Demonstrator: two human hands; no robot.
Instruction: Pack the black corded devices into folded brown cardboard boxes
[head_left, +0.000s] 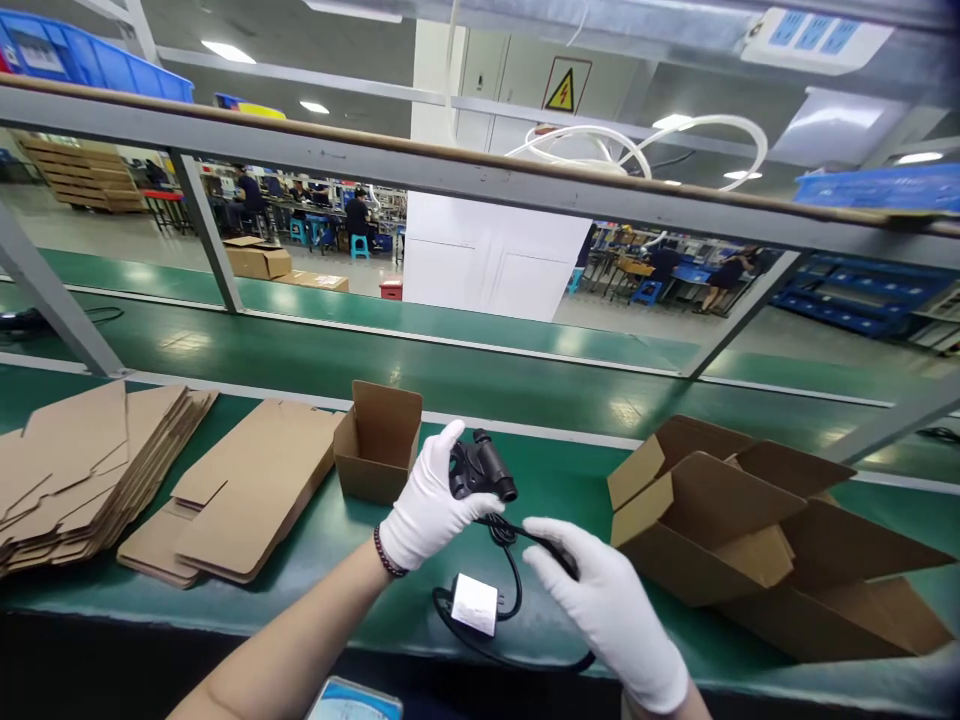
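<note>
Gloved in white, my left hand [429, 508] pinches a black plastic device with round cylinder-like ends [486, 468] between thumb and fingers, above the green work surface. My right hand [604, 600], also in a white glove, is closed around a black cable [517, 585] to the right of the device. Part of the cable is bundled just below the device. Its loop runs down around a power adapter [475, 604] with a white label and plug prongs, lying near the front edge. My fingers hide part of the device and cable.
An open cardboard box [379, 450] stands behind my left hand. Flat cardboard stacks [255, 480] lie to the left. Several open boxes [712, 520] sit on the right. A metal frame [480, 165] crosses ahead, and a blue-and-white item [355, 700] is at the bottom edge.
</note>
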